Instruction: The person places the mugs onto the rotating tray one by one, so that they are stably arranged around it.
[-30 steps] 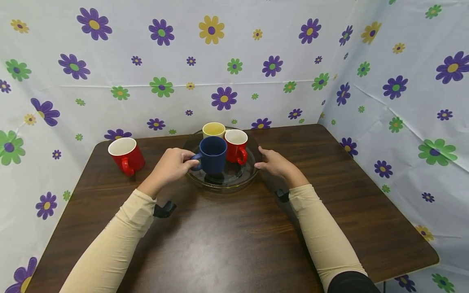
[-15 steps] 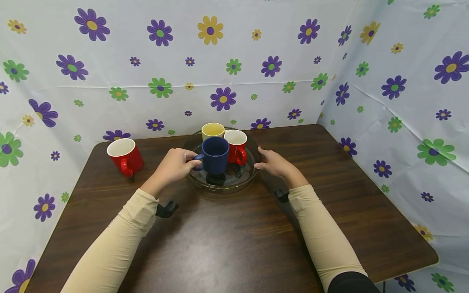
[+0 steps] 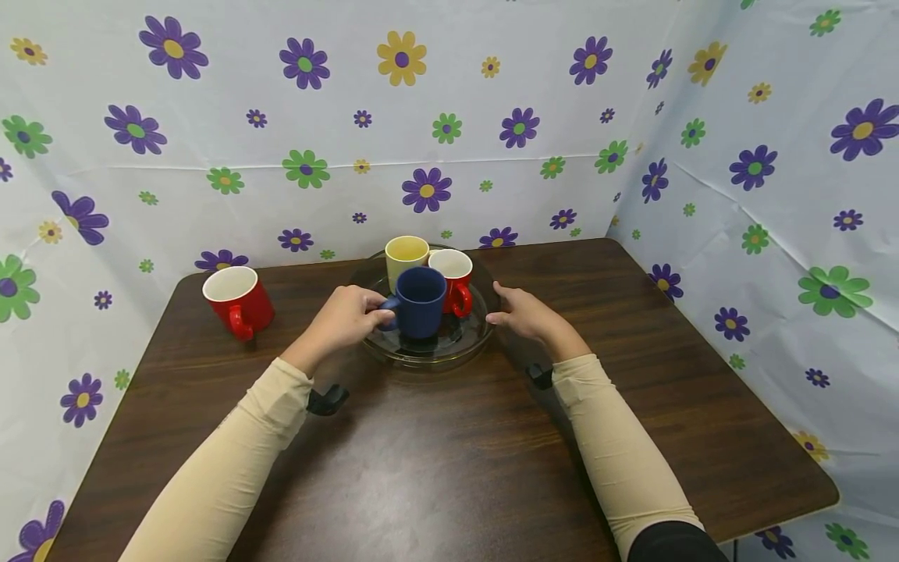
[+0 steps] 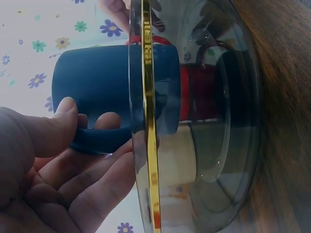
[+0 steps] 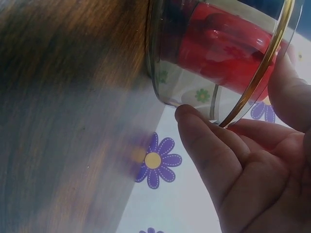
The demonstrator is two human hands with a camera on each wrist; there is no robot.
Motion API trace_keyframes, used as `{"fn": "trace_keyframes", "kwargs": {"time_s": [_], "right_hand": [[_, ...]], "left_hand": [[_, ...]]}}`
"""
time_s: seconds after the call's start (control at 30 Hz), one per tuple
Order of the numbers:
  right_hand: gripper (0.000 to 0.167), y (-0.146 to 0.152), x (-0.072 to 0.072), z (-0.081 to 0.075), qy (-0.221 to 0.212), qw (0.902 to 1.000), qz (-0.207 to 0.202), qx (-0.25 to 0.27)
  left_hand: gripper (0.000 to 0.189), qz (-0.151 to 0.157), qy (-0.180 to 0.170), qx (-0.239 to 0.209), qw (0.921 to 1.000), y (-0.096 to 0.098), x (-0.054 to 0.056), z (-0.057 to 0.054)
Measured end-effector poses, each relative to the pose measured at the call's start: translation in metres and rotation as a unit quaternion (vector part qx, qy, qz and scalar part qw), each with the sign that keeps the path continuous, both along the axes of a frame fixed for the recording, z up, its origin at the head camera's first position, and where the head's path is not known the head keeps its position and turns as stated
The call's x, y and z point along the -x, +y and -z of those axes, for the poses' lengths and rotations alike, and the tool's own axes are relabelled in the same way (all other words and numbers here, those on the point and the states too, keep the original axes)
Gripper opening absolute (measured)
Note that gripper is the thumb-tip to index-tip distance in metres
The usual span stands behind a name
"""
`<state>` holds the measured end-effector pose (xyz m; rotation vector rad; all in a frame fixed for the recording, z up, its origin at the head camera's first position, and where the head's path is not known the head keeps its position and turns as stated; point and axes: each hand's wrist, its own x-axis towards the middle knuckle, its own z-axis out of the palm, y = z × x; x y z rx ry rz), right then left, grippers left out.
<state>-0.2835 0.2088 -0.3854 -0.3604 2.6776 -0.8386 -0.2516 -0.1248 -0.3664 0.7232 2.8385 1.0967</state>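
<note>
My left hand (image 3: 351, 316) pinches the handle of a blue mug (image 3: 423, 300), thumb on top and fingers below. The mug is upright over the front of a round glass bowl (image 3: 425, 361) with a gold rim; its base shows below the rim through the glass in the left wrist view. Behind it in the bowl stand a yellow mug (image 3: 406, 251) and a red mug (image 3: 449, 290) with a white inside. At the bowl's right edge, my right hand (image 3: 525, 314) holds the rim, thumb over it and fingertips (image 5: 187, 114) against the outer wall.
Another red mug (image 3: 242, 303), white inside, stands on the brown table (image 3: 449, 468) to the left of my left hand, handle toward me. A flower-patterned cloth (image 3: 232, 117) hangs close behind the table's back edge and along its right side.
My left hand has moved the blue mug to the right and slightly down toward the front middle of the bowl. My right hand has stayed at the bowl's edge.
</note>
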Motion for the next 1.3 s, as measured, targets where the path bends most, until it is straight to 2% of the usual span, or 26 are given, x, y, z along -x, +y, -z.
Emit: {"fn": "trace_keyframes", "kwargs": {"time_s": [0.47,0.8,1.3], "right_hand": [[0.078,-0.001,0.000,-0.001,-0.003,1.0000,0.001,0.005],[0.079,-0.001,-0.002,-0.002,-0.005,1.0000,0.004,0.005],[0.079,0.000,-0.001,-0.002,-0.001,1.0000,0.000,0.003]], "left_hand": [[0.014,-0.001,-0.043,-0.003,0.9991,0.005,0.003,0.009],[0.013,0.001,-0.027,0.004,0.9996,0.008,0.004,0.010],[0.016,0.008,-0.038,0.001,0.9992,0.012,0.009,0.017]]}}
